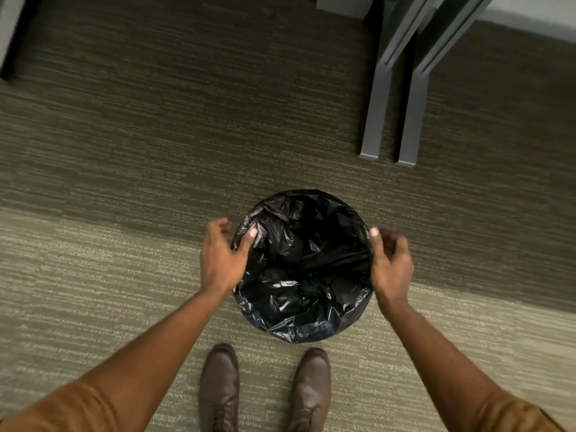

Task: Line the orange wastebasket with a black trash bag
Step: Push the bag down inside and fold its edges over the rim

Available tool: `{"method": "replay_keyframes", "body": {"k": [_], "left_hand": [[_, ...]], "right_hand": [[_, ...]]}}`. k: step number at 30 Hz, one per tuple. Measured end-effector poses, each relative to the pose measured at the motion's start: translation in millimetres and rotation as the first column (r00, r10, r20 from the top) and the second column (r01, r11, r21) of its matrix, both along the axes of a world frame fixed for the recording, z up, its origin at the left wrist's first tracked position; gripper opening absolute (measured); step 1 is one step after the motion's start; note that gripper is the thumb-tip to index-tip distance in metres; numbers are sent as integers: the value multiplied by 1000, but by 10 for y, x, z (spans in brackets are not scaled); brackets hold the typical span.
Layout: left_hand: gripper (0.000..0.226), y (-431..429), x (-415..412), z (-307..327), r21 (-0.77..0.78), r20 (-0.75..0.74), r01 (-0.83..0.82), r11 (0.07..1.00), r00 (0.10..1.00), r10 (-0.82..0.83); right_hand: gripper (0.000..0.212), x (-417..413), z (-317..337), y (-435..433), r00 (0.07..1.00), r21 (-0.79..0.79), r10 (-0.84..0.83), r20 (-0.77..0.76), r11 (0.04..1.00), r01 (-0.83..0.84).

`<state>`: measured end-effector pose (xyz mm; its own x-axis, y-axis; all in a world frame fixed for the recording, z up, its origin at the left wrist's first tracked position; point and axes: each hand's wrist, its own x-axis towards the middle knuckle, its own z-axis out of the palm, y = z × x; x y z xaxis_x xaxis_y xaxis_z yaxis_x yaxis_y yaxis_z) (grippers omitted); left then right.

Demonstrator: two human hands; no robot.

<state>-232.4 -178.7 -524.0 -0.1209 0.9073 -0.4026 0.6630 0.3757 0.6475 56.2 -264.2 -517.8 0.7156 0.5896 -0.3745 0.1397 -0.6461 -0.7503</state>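
A black trash bag [304,266] lies spread over a round wastebasket on the carpet, seen from straight above. The bag covers the rim and the outside, so no orange of the basket shows. My left hand [223,257] is at the left rim, thumb over the bag's edge and fingers outside, pinching the plastic. My right hand [391,265] is at the right rim, thumb on the bag's edge with curled fingers outside. The bag sags into the middle in glossy folds.
Two grey metal table legs [392,98] stand on the carpet beyond the basket to the right. My brown shoes [219,388] are just in front of the basket. A dark furniture base [9,35] sits at the far left corner.
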Motion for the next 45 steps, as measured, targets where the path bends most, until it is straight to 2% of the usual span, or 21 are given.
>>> {"method": "replay_keyframes", "body": {"k": [3, 6, 8, 10, 12, 13, 16, 19, 21, 24, 26, 28, 32, 35, 37, 40, 42, 45], "left_hand": [[69, -271, 0, 40, -35, 35, -116, 993, 992, 117], [63, -524, 44, 66, -80, 72, -161, 984, 983, 166], [52, -628, 78, 41, -98, 66, -164, 982, 983, 171], [40, -636, 99, 9, -84, 11, -177, 981, 984, 178], [41, -598, 101, -14, -85, -21, -187, 979, 982, 186], [45, -580, 99, -16, -98, -24, -180, 979, 984, 179], [54, -590, 63, -6, -172, 8, -141, 975, 990, 144], [49, -656, 12, -13, -224, 38, -141, 964, 987, 154], [62, -740, 24, 24, -204, 20, -168, 965, 984, 176], [78, -948, 91, 93, -134, -93, -249, 959, 967, 238], [74, -1059, 175, 158, -208, -59, -372, 905, 928, 368], [61, -1144, 248, 204, -327, -1, -474, 817, 865, 501], [26, -1264, 334, 200, -488, 113, -548, 680, 732, 672], [19, -1221, 251, 141, -597, 171, -568, 566, 600, 781], [12, -1174, 167, 105, -695, 213, -515, 502, 519, 828], [15, -1146, 97, 60, -799, 298, -397, 451, 389, 871], [21, -1133, 75, 10, -824, 341, -351, 444, 318, 885], [22, -1144, 81, -25, -826, 368, -319, 464, 316, 874]], "right_hand": [[68, -306, 31, -328, 996, -50, -82, -36, 995, 81], [76, -602, 4, -522, 986, -86, -161, -53, 984, 156], [68, -735, -39, -553, 984, -124, -176, -36, 978, 170], [51, -778, -87, -532, 982, -175, -187, -2, 967, 183], [33, -735, -134, -511, 980, -208, -198, -12, 959, 191], [30, -688, -152, -502, 979, -205, -199, -49, 961, 185], [41, -523, -206, -523, 956, -192, -205, -209, 967, 165], [64, -446, -188, -584, 929, -164, -237, -285, 967, 196], [64, -446, -123, -644, 926, -124, -279, -254, 959, 255], [65, -559, -27, -803, 936, -88, -311, -167, 950, 300], [67, -713, 37, -899, 947, -129, -317, -46, 942, 309], [70, -886, 102, -950, 929, -201, -366, -44, 915, 351], [66, -1074, 44, -951, 791, -338, -548, -273, 824, 454], [56, -1043, -70, -932, 655, -345, -615, -439, 789, 509], [56, -982, -100, -915, 561, -354, -642, -523, 762, 542], [74, -876, -149, -919, 358, -331, -586, -727, 756, 565], [71, -829, -169, -936, 240, -300, -487, -840, 785, 542], [50, -760, -247, -1017, 216, -256, -395, -893, 840, 479]]}}
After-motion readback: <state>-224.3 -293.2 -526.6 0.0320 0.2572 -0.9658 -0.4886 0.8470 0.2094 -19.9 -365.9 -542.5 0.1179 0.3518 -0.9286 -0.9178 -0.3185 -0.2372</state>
